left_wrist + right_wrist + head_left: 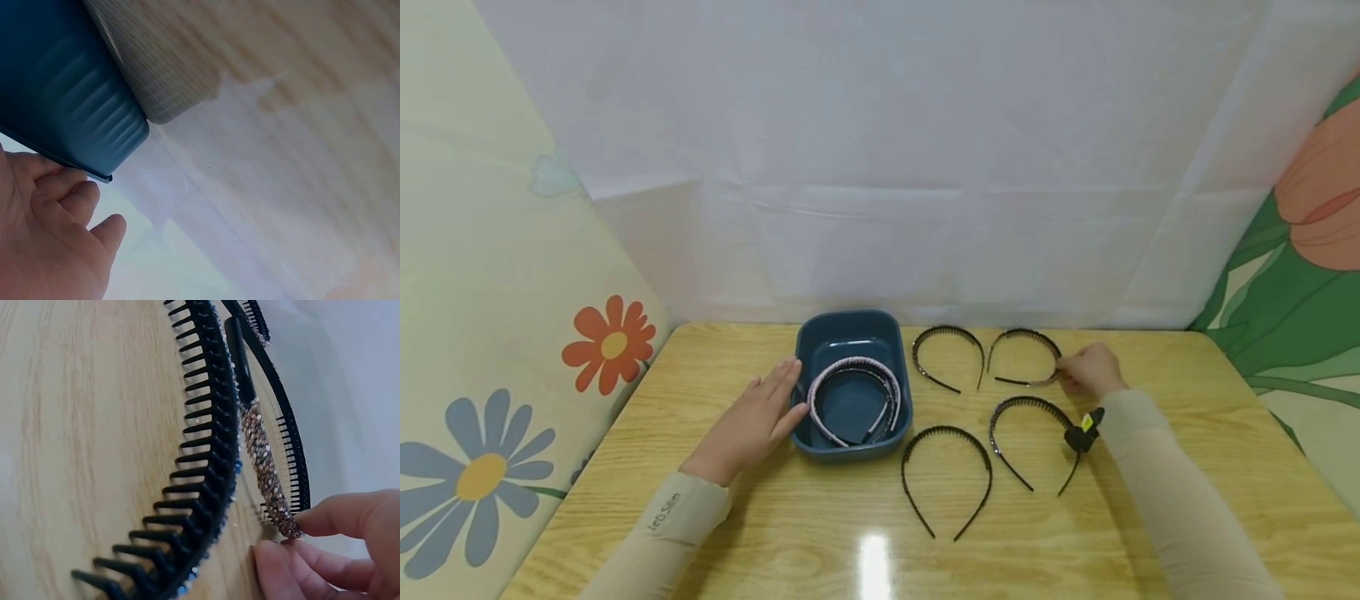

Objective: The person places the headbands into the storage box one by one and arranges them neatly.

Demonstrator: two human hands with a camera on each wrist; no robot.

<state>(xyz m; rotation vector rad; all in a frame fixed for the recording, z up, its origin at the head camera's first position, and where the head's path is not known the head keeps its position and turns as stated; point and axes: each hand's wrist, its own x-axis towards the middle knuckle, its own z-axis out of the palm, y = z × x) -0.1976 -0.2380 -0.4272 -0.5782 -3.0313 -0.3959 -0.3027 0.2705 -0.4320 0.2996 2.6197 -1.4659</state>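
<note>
My right hand [1093, 369] pinches the right side of a toothed black headband [1028, 332] at the back of the table. In the right wrist view, thumb and fingers hold this headband's coppery glitter-covered part [265, 462]. My left hand [752, 425] lies against the left rim of a dark blue plastic basin [850, 456], its fingers extended. The left wrist view shows those fingers [65, 187] touching the rim from outside. Inside the basin are a pale pink headband [816, 400] and darker glittery ones, overlapping.
Beside the basin lies another toothed headband [948, 328]. Nearer the front are a plain black headband [947, 430] and a glittery one [1026, 400], partly covered by a small black device [1081, 437] by the right sleeve. A white sheet [880, 167] hangs behind the wooden table [820, 533].
</note>
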